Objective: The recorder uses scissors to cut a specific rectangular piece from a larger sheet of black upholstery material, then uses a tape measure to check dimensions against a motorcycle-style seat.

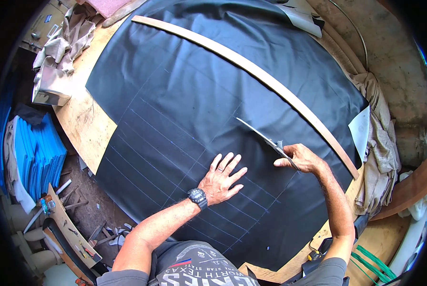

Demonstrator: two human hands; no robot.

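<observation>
A large sheet of black leather-like material, marked with a grid of pale chalk-like lines, covers most of the table. My left hand lies flat on it with the fingers spread, over the marked lines; a dark digital watch is on that wrist. In my right hand is a pair of scissors, its long blades pointing up and left above the sheet. The blades look closed together, and the fingers partly hide the handles. Beyond both hands a long wooden straightedge lies across the sheet.
Bare wooden tabletop shows at the left. Crumpled beige cloth sits at the far left, with more fabric along the right edge. Blue folded sheets are stacked left of the table. A yellow-and-black tape measure lies near my right elbow.
</observation>
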